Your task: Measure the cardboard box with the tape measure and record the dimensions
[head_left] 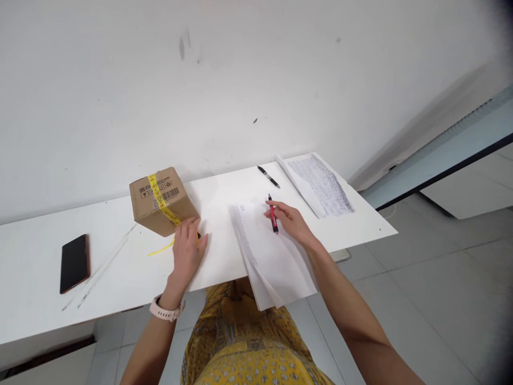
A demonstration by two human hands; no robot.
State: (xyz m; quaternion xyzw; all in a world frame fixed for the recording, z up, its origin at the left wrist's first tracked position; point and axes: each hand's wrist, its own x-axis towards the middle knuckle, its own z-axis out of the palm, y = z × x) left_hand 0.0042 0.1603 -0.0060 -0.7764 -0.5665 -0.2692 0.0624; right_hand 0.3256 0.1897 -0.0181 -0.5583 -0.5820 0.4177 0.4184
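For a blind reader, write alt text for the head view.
A person's right hand holds a red pen over papers on a white table; the left hand touches a yellow measuring tape across a cardboard box. A phone and black pen lie nearby.

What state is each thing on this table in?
Cardboard box: visible sides closed
Yellow tape: stretched across the box
Phone: lying flat, screen dark
Red pen: held in the right hand
Black pen: lying loose
Near papers: overhanging the table
Farther paper: writing showing
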